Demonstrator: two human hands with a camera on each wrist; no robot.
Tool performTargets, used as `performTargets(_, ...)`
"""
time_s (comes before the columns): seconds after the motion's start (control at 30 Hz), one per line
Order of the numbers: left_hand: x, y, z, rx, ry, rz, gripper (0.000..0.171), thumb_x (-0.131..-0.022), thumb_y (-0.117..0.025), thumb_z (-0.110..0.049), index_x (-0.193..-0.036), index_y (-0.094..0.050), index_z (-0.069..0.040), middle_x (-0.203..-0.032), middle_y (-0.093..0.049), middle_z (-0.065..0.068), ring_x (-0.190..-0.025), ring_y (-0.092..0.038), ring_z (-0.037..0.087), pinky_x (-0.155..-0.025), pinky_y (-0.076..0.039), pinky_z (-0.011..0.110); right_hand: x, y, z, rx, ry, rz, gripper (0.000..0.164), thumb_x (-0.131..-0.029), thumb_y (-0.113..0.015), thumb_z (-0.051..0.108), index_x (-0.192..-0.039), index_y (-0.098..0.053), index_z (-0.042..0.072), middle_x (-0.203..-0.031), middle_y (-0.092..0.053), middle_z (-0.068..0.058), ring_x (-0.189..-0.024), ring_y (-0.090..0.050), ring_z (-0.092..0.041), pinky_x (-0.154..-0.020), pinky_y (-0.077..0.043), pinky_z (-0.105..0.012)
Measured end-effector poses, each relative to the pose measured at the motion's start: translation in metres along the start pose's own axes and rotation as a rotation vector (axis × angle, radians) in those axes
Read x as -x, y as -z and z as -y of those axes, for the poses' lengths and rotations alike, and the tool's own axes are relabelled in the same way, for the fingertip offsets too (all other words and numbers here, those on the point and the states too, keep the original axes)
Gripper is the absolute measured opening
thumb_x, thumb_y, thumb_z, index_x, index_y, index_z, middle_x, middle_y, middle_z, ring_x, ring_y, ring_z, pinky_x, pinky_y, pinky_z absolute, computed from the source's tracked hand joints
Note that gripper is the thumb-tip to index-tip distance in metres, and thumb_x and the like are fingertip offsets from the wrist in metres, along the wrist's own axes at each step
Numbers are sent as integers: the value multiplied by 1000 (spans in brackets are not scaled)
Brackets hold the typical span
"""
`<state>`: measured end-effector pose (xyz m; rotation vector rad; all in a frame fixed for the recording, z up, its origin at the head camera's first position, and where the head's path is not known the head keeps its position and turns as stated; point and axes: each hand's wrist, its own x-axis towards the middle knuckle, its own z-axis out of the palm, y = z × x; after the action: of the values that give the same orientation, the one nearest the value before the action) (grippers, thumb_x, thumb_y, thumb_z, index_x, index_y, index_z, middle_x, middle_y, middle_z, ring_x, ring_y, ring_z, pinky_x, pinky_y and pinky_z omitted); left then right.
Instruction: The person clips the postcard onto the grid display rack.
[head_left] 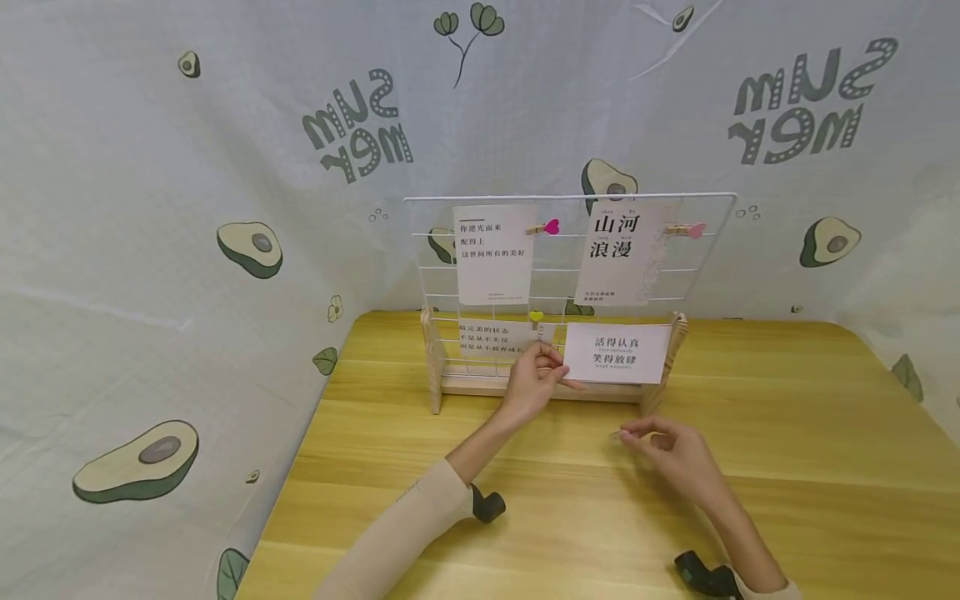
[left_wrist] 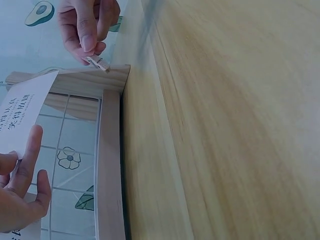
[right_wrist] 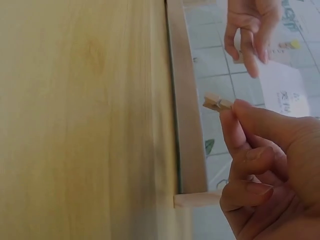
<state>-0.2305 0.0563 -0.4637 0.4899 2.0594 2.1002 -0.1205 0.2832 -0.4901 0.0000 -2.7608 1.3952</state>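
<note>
My left hand (head_left: 534, 379) pinches the left edge of a white printed card (head_left: 618, 354) between thumb and fingers, at the lower right of a white wire grid rack (head_left: 555, 197). In the right wrist view, my right hand (right_wrist: 270, 165) pinches a small wooden clothespin (right_wrist: 216, 102) by one end. The right hand is in front of the rack's right foot, apart from the card. The rack stands in a wooden base (head_left: 480, 385) with two upright side pieces.
Clothespins with heart ends hold a card (head_left: 495, 271) at upper left, another card (head_left: 615, 275) at upper right, and a card (head_left: 487, 337) at lower left. Behind the wooden table (head_left: 787, 417) hangs a cloth (head_left: 525, 108) with avocado prints.
</note>
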Motion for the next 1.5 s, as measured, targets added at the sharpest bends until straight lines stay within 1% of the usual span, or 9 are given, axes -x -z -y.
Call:
performTargets(0.17,0,-2,2,4,-12,-18,13,-98,-61,9,-110,-56,7,-98,-67,19,-84,-78,37,-47,-24,15,-3,8,2,67,38,-48,24,-98,-73,30,-109,-75,9,-100,-78,-12,-55,-47,-3,-47,-36,-25)
performTargets(0.27,0,-3,2,18,-19,-29,13,-98,-61,9,-111,-56,9,-98,-65,21,-87,-76,43,-46,-24,14,-8,20,10,102,154,-133,15,-97,-74,21,-105,-76,8,-89,-70,-5,-56,-40,-2,-46,-32,-25)
performTargets(0.43,1,-5,3,41,-31,-40,14,-98,-60,10,-112,-55,10,-97,-62,20,-89,-75,47,-46,-22,15,-24,49,35,137,385,-323,11,-86,-80,-2,-94,-77,3,-74,-38,2,-62,-29,-2,-51,-25,-25)
performTargets(0.57,1,-6,4,46,-35,-49,15,-98,-61,10,-111,-55,10,-95,-62,21,-89,-75,48,-45,-21,15,-43,71,56,217,557,-426,20,-75,-83,-14,-87,-76,0,-69,-35,2,-63,-27,2,-53,-22,-22)
performTargets(0.7,0,-6,4,23,-44,-63,15,-97,-62,10,-111,-55,9,-95,-63,20,-86,-76,44,-45,-22,15,-58,85,72,335,639,-456,20,-73,-85,-12,-83,-74,1,-66,-35,1,-62,-23,4,-54,-20,-21)
performTargets(0.93,-1,-7,8,-11,-73,-69,14,-97,-62,10,-109,-56,8,-97,-66,23,-82,-77,38,-46,-25,15,-74,86,84,481,636,-427,21,-72,-88,-3,-83,-74,9,-60,-42,4,-58,-26,0,-53,-19,-20)
performTargets(1.2,-1,-8,10,3,-102,-63,12,-97,-59,13,-108,-55,9,-95,-65,25,-82,-77,41,-49,-37,12,-83,88,87,505,572,-357,15,-78,-87,2,-82,-76,11,-54,-45,6,-51,-27,1,-47,-20,-22)
performTargets(1.33,-1,-7,11,-25,-115,-62,11,-99,-59,10,-108,-56,6,-95,-67,21,-80,-79,34,-48,-36,13,-85,91,89,515,573,-321,12,-80,-85,3,-82,-77,12,-53,-46,7,-50,-26,2,-46,-21,-23)
performTargets(1.5,-2,-9,13,-14,-125,-84,10,-99,-58,10,-108,-55,6,-95,-66,23,-82,-79,36,-45,-34,14,-86,91,94,554,540,-290,7,-85,-83,6,-86,-79,12,-56,-57,4,-51,-30,1,-48,-23,-24)
